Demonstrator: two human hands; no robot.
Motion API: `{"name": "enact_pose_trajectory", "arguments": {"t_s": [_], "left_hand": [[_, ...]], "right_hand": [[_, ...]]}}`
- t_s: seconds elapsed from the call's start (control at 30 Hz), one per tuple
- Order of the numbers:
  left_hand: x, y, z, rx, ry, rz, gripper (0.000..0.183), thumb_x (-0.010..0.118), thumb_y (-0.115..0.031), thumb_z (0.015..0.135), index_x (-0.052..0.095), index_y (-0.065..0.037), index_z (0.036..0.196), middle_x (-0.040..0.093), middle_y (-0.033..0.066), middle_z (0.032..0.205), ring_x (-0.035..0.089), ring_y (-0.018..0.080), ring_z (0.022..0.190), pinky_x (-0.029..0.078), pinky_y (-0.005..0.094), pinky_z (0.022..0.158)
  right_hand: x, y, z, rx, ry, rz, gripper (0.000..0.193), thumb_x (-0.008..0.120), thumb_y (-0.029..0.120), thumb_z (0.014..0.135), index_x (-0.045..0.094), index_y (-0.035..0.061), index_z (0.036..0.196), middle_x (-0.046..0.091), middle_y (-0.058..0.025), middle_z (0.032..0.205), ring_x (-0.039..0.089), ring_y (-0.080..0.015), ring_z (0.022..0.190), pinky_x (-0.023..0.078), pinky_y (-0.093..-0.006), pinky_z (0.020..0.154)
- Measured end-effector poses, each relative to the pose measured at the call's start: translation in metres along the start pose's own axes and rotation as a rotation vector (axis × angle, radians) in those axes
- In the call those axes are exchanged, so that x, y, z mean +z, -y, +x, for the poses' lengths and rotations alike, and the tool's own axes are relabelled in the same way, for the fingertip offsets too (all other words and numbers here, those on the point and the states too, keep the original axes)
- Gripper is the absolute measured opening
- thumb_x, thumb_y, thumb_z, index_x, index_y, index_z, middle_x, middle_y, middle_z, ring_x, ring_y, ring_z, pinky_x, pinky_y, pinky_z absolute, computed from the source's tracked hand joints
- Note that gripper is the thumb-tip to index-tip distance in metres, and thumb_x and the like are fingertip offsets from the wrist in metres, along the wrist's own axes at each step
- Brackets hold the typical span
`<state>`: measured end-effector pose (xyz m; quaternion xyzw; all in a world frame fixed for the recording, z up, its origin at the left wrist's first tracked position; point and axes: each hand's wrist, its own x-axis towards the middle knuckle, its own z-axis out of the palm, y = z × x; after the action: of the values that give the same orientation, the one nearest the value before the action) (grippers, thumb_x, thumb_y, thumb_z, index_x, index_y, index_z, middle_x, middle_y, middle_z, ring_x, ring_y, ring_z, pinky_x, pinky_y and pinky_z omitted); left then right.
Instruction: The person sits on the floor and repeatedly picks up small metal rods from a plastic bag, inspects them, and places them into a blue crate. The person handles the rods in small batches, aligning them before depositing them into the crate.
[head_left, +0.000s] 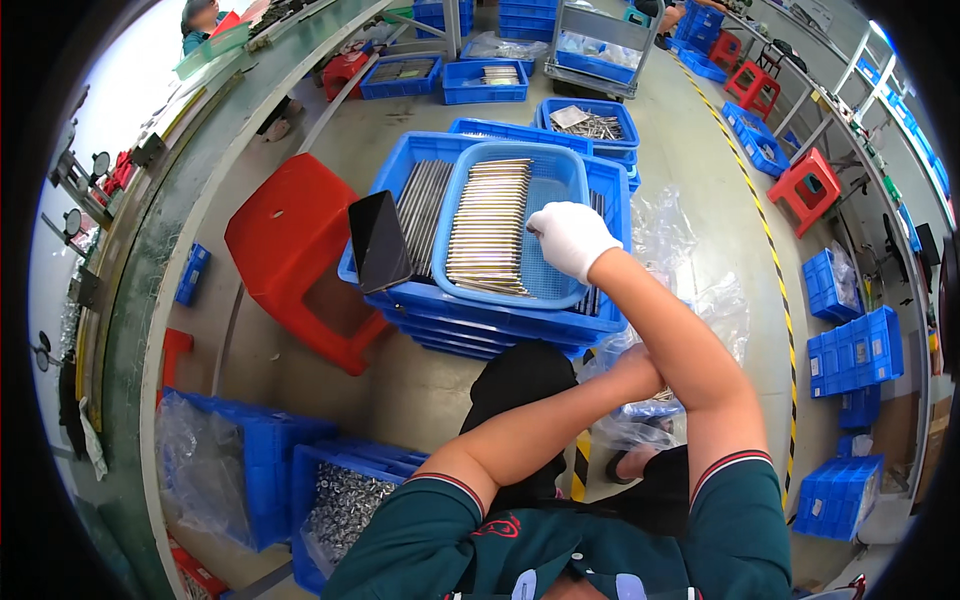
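Note:
My right hand [574,240], in a white glove, is over the right part of a light-blue mesh basket [578,170]. Its fingers are closed together; whatever they may hold is too small to make out. To the left of these fingers, a row of slim metal rods [490,225], silver with yellowish tones, lies crosswise in the basket. My left forearm [560,408] reaches across to the right, under my right arm. The left hand's fingers are hidden there, near clear plastic bags [640,425]. The basket rests on a larger blue crate [400,160] holding darker rods [424,205].
A black phone [380,243] leans at the crate's left side, beside a red stool [290,230]. A blue bin of small metal parts [345,500] stands at lower left. Another blue bin of rods [590,122] is behind the crate. A green workbench [150,250] runs along the left.

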<state>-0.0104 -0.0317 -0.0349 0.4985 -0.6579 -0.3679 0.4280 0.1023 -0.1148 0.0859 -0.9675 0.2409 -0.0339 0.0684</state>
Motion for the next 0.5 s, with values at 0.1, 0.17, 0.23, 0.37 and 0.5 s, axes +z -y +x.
{"name": "enact_pose_trajectory", "arguments": {"t_s": [0.1,0.17,0.23,0.37,0.5], "left_hand": [[-0.013,-0.016,-0.004,0.040,0.002,0.004,0.037,0.060,-0.025,0.082,0.059,-0.005,0.113,0.058,0.0205,0.117,0.054,0.0352,0.111,0.043,0.0407,0.090],[-0.026,-0.028,-0.008,0.008,0.015,-0.003,0.040,0.062,-0.025,0.081,0.058,-0.005,0.115,0.056,0.0199,0.123,0.051,0.0340,0.115,0.041,0.0398,0.093],[-0.032,-0.030,-0.011,-0.016,0.031,-0.038,0.044,0.065,-0.028,0.080,0.057,-0.005,0.117,0.054,0.0198,0.125,0.049,0.0334,0.117,0.040,0.0390,0.095],[-0.035,-0.033,-0.011,0.011,0.018,-0.048,0.042,0.063,-0.027,0.080,0.057,-0.004,0.116,0.057,0.0205,0.121,0.053,0.0353,0.113,0.042,0.0407,0.093],[-0.025,-0.030,-0.003,-0.221,0.135,0.125,0.034,0.059,-0.024,0.083,0.059,-0.004,0.111,0.061,0.0237,0.105,0.058,0.0399,0.099,0.046,0.0438,0.084]], "right_hand": [[0.006,-0.001,0.008,0.032,0.050,-0.023,0.028,0.048,0.002,0.076,0.068,0.0070,0.095,0.065,-0.0175,0.092,0.062,-0.0343,0.089,0.049,-0.0419,0.079],[0.011,0.003,0.012,0.017,0.050,-0.042,0.029,0.048,0.001,0.075,0.068,0.0066,0.095,0.065,-0.0177,0.092,0.062,-0.0348,0.089,0.049,-0.0427,0.079],[0.013,0.007,0.015,0.005,0.050,-0.057,0.027,0.047,0.002,0.075,0.067,0.0059,0.094,0.065,-0.0178,0.091,0.062,-0.0350,0.089,0.049,-0.0430,0.079],[0.011,0.007,0.012,-0.012,0.008,-0.062,0.023,0.049,0.004,0.076,0.067,0.0068,0.090,0.064,-0.0170,0.088,0.062,-0.0349,0.086,0.049,-0.0431,0.077],[-0.002,-0.024,0.001,-0.083,-0.314,-0.039,0.016,0.053,0.010,0.078,0.066,0.0104,0.086,0.064,-0.0144,0.083,0.062,-0.0333,0.080,0.049,-0.0428,0.072]]}}
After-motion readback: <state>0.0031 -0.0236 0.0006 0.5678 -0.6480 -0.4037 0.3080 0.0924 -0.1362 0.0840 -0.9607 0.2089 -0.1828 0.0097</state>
